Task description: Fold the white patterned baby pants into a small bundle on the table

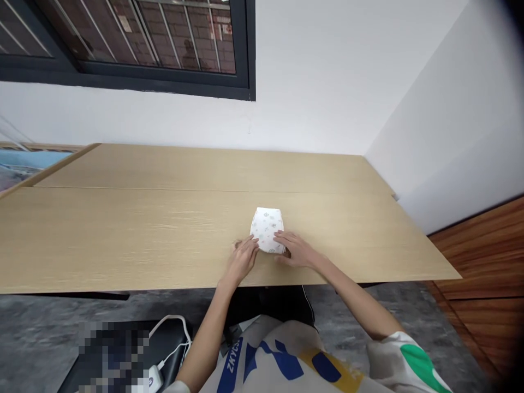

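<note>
A small white folded diaper (267, 226) with a scattered print of tiny figures lies on the wooden tabletop, close to its front edge. Its far edge is straight and its sides bulge slightly. My left hand (244, 256) rests at its lower left side, the extended fingers touching the border; the thumb cannot be made out. From the right, my right hand (295, 249) lays its fingers on the diaper's right part. The thumb of that hand sits lower, apart from the fingers, near the bottom right corner.
The pale wooden table (123, 229) stretches wide, with a seam across it. Behind stand a white wall (319, 82) and a barred window (164, 38). On a black seat (118, 349) at lower left lie a white cable and plug (154, 377). Wooden panelling (487, 251) is at right.
</note>
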`<control>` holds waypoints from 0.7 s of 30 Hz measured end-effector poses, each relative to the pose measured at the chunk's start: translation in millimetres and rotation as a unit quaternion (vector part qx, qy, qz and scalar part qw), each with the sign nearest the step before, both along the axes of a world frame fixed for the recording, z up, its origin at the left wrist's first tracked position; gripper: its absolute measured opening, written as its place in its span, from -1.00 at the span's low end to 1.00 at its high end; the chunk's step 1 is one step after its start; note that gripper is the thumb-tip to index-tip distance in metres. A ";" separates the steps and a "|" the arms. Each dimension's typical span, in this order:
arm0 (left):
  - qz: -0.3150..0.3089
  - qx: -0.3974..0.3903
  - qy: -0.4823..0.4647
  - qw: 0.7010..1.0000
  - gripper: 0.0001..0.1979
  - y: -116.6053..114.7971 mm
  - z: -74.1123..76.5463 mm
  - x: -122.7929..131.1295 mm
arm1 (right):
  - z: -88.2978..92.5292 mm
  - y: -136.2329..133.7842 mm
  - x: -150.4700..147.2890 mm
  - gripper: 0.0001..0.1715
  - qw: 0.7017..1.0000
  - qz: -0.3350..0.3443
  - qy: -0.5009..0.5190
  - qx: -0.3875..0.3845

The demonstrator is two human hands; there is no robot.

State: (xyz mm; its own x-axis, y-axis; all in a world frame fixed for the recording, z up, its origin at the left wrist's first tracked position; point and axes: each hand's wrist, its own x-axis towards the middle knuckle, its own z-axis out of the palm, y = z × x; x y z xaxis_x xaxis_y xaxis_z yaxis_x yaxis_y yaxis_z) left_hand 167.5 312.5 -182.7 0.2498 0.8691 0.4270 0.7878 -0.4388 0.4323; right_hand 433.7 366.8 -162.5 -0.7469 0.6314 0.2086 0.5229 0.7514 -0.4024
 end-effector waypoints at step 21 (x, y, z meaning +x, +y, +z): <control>0.102 -0.135 -0.123 0.978 -0.63 -10.4 8.1 13.0 | -26.1 -32.9 -22.7 -0.63 0.925 -0.305 0.212 -0.077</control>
State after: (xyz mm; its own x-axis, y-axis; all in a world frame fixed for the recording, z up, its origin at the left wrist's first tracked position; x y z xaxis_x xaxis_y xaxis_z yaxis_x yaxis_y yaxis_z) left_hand 180.4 302.0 -174.5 -0.0213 0.9794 0.2006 0.7044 -0.1277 0.6982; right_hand 411.1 333.9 -188.7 -0.1138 0.9550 0.2739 0.6019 0.2856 -0.7457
